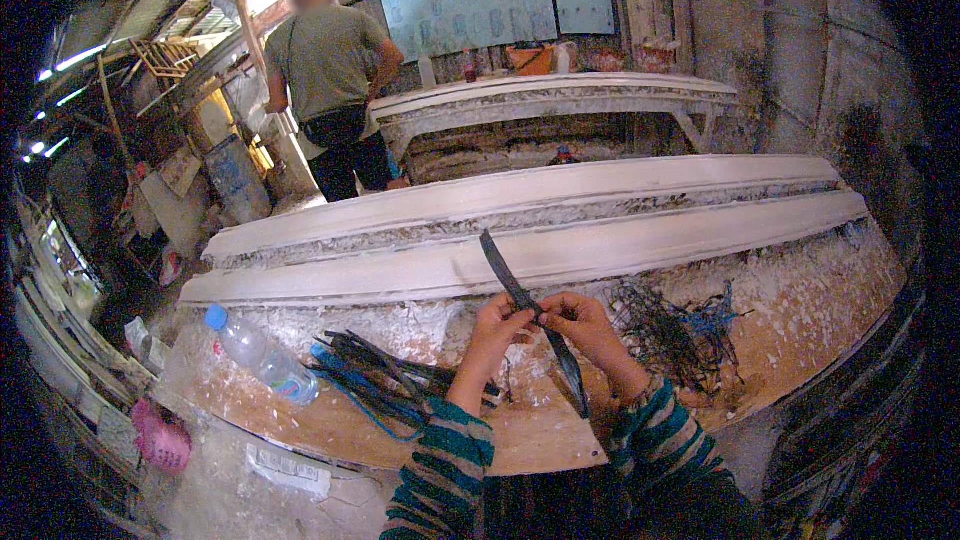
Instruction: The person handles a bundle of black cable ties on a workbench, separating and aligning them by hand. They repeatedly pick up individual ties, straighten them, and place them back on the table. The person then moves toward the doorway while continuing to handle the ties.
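A long, flat, dark grey-black strip slants over the workbench, its far end up and to the left, its near end hanging toward me. My left hand pinches it near the middle between thumb and fingers. Close beside, my right hand grips the same strip. What it is made of cannot be told. Left of my left wrist lies a loose bundle of black and blue strips. A tangled heap of thin black and blue strands rests on the board right of my right hand.
Two long white moulded lengths lie across the wooden workbench. A clear bottle with a blue cap lies at the left. Behind, a person stands by a second white-topped bench holding an orange container.
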Tool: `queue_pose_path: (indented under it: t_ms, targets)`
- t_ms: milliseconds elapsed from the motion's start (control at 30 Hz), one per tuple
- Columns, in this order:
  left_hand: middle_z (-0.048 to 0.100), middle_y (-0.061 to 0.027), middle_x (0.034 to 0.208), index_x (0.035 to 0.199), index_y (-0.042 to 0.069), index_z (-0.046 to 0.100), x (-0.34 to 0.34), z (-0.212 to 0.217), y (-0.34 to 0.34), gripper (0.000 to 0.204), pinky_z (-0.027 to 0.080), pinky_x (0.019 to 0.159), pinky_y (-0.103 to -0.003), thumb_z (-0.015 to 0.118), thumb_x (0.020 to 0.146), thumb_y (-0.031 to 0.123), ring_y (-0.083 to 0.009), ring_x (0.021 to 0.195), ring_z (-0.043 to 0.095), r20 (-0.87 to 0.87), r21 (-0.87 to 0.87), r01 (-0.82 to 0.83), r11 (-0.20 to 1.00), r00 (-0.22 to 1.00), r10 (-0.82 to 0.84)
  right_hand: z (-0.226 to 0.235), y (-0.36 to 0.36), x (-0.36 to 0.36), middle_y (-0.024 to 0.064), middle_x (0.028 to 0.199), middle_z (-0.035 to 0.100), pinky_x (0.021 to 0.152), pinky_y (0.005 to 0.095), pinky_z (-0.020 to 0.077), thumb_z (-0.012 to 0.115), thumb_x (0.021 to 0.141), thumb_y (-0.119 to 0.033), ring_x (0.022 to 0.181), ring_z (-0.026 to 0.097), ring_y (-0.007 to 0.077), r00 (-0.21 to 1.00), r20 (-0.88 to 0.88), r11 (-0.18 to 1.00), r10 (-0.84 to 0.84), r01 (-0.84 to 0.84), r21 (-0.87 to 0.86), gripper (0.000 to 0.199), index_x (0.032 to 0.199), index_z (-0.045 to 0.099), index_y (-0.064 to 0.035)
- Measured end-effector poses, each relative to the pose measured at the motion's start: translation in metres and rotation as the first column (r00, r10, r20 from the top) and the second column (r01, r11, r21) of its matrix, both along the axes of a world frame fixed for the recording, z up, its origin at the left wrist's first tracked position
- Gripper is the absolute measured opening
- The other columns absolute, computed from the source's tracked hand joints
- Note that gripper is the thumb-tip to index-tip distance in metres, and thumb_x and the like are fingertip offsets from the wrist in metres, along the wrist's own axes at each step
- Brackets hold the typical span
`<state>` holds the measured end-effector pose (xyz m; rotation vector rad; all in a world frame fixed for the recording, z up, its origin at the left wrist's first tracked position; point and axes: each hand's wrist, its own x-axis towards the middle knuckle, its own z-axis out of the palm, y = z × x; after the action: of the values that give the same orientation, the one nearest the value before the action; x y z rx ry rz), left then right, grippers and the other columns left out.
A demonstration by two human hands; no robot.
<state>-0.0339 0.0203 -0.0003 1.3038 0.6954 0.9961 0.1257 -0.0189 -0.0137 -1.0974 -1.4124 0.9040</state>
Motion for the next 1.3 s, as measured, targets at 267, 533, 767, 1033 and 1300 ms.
queue_pose_path:
  t_ms: [267, 533, 767, 1033, 1300]
  targets:
    - [0.061, -0.0037, 0.079, 0.091, 0.004, 0.056, 0.0, -0.001, 0.002, 0.011, 0.05, 0.054, -0.025, 0.057, 0.08, 0.005, -0.0108, 0.068, 0.058, -0.014, -0.001, -0.001, 1.0, 1.0, 0.001, 0.003, 0.0, -0.003, 0.0025, 0.075, 0.061, 0.059, 0.0257, 0.0449, 0.063, 0.076, -0.014, 0.065, 0.054, 0.0107, 0.996, -0.016, 0.995, -0.092, 0.092, -0.028, 0.023, 0.096, 0.061, -0.0047]
    - [0.06, -0.0031, 0.078, 0.09, 0.003, 0.056, -0.001, -0.001, 0.003, 0.011, 0.05, 0.054, -0.024, 0.055, 0.079, 0.003, -0.0099, 0.068, 0.057, -0.1, 0.05, -0.034, 0.998, 0.994, 0.038, 0.016, -0.009, -0.008, -0.0012, 0.067, 0.055, 0.057, 0.0214, 0.0406, 0.064, 0.075, -0.008, 0.061, 0.048, 0.0069, 0.99, -0.01, 0.99, -0.139, 0.139, 0.026, 0.017, 0.091, 0.061, -0.0037]
    - [0.061, -0.0024, 0.082, 0.095, 0.005, 0.056, -0.001, -0.002, 0.005, 0.015, 0.05, 0.054, -0.024, 0.054, 0.08, 0.003, -0.0103, 0.07, 0.058, -0.027, -0.02, -0.021, 1.0, 0.999, 0.02, 0.012, -0.005, -0.006, -0.001, 0.066, 0.055, 0.057, 0.0205, 0.0402, 0.064, 0.074, -0.006, 0.062, 0.049, 0.0062, 0.981, 0.043, 0.981, -0.188, 0.19, -0.044, 0.016, 0.09, 0.06, -0.0036]
    - [0.06, -0.0018, 0.086, 0.107, 0.006, 0.052, -0.002, 0.004, 0.002, 0.025, 0.048, 0.052, -0.022, 0.053, 0.083, 0.012, -0.0103, 0.072, 0.057, 0.009, -0.085, -0.053, 0.995, 0.998, 0.054, 0.016, -0.008, -0.003, 0.001, 0.071, 0.058, 0.059, 0.0216, 0.0421, 0.064, 0.074, -0.007, 0.064, 0.052, 0.0081, 0.996, -0.079, 0.997, -0.037, 0.032, -0.065, 0.026, 0.099, 0.058, -0.0035]
    - [0.059, -0.0009, 0.082, 0.112, 0.005, 0.05, 0.001, 0.006, 0.0, 0.032, 0.044, 0.044, -0.022, 0.058, 0.082, 0.014, -0.008, 0.069, 0.055, -0.072, 0.016, -0.15, 0.989, 0.986, 0.15, 0.004, 0.0, 0.0, 0.0039, 0.079, 0.061, 0.064, 0.0243, 0.0451, 0.064, 0.074, -0.009, 0.07, 0.056, 0.0116, 0.985, -0.16, 0.991, 0.055, -0.074, -0.113, 0.032, 0.105, 0.056, -0.0042]
